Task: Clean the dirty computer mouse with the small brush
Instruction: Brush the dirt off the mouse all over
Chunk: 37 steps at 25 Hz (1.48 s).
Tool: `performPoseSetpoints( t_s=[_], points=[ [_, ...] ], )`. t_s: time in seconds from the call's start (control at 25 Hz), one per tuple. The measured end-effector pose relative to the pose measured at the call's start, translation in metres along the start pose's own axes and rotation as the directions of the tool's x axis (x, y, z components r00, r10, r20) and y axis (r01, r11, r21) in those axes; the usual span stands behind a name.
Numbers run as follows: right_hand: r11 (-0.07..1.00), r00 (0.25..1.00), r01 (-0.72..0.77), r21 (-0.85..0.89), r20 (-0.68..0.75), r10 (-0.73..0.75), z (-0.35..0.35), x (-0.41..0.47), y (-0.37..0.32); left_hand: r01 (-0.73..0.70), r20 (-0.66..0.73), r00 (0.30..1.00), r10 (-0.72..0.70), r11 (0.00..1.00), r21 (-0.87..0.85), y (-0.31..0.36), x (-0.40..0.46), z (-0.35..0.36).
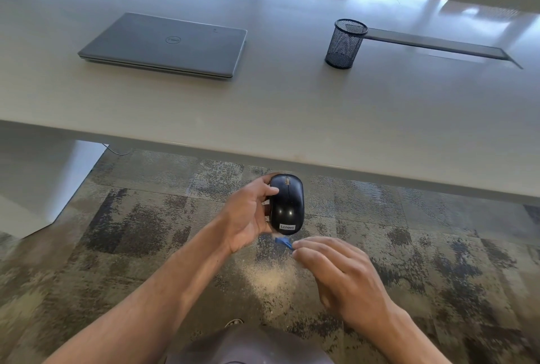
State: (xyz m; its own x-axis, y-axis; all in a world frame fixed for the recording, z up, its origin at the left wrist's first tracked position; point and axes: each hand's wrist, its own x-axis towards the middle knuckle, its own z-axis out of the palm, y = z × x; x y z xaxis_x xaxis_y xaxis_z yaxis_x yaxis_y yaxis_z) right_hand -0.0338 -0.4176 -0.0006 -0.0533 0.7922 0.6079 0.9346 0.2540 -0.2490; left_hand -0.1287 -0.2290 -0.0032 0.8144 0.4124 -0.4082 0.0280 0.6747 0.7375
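My left hand (248, 217) grips a black computer mouse (287, 203) from its left side, holding it above the carpet in front of the table edge, its top toward me. A white brand label sits at its near end. My right hand (342, 273) pinches a small blue brush (284, 242), whose tip sits just under the near end of the mouse. Most of the brush is hidden by my fingers and blurred.
A white table (263, 106) spans the view ahead. On it lie a shut grey laptop (166, 45) at left and a black mesh pen cup (346, 43) at right, beside a grey cable slot (438, 43). Pale dust (271, 276) speckles the patterned carpet below the mouse.
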Motion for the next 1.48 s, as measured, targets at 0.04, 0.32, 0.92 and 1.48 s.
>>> performPoseSetpoints(
  t_s=[0.04,0.32,0.92,1.48],
  points=[
    [0.998,0.999,-0.042,0.044,-0.033,0.043,-0.004,0.004,0.001,0.004,0.001,1.000,-0.004,1.000,0.004,0.000,0.001,0.000],
    [0.621,0.661,-0.641,0.451,-0.087,0.745,-0.038,0.047,0.017,0.024,0.054,0.998,-0.026,0.999,0.044,-0.006,0.000,-0.001],
    [0.675,0.693,-0.718,0.172,0.089,0.715,-0.022,0.089,0.056,0.049,0.102,0.994,-0.051,0.999,0.025,-0.020,-0.011,-0.004],
    [0.675,0.716,-0.698,0.239,0.196,0.670,-0.021,0.104,0.052,0.067,0.104,0.992,-0.069,0.998,0.015,-0.025,-0.009,-0.007]
  ],
)
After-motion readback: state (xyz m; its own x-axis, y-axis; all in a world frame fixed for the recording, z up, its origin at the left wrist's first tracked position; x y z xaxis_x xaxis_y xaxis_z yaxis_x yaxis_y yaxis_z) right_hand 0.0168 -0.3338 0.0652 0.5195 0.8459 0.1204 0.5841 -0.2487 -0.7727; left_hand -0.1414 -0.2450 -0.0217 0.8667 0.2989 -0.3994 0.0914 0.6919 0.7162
